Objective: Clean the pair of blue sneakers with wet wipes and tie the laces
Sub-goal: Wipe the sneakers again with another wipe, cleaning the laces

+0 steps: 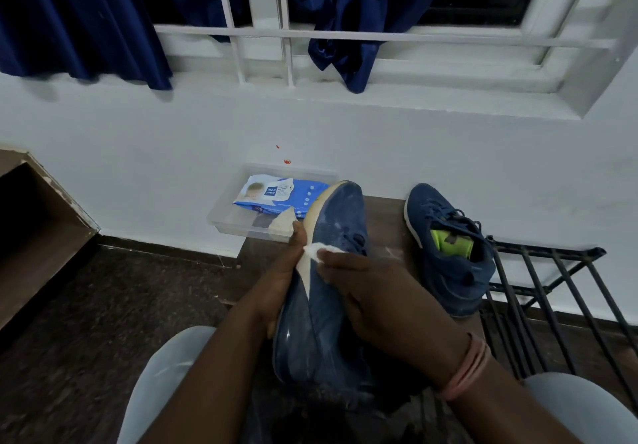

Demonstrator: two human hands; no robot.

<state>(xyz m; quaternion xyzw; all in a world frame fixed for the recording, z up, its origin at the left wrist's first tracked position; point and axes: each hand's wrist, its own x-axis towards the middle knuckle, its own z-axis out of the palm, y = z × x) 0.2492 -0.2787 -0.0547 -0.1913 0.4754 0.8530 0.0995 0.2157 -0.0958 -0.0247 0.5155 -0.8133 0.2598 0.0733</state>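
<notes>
One blue sneaker is held up over my lap, tipped on its side with the pale sole edge facing left and the toe pointing away. My left hand grips it from the sole side. My right hand presses a white wet wipe against the upper near the sole edge. The second blue sneaker stands on the brown surface to the right, laces loose, a green insole showing. A blue pack of wet wipes lies in a clear plastic tray by the wall.
A crumpled used wipe rests in the tray near my left fingers. A black metal rack stands at the right. A brown wooden step is at the left. White wall, barred window and blue curtains lie ahead.
</notes>
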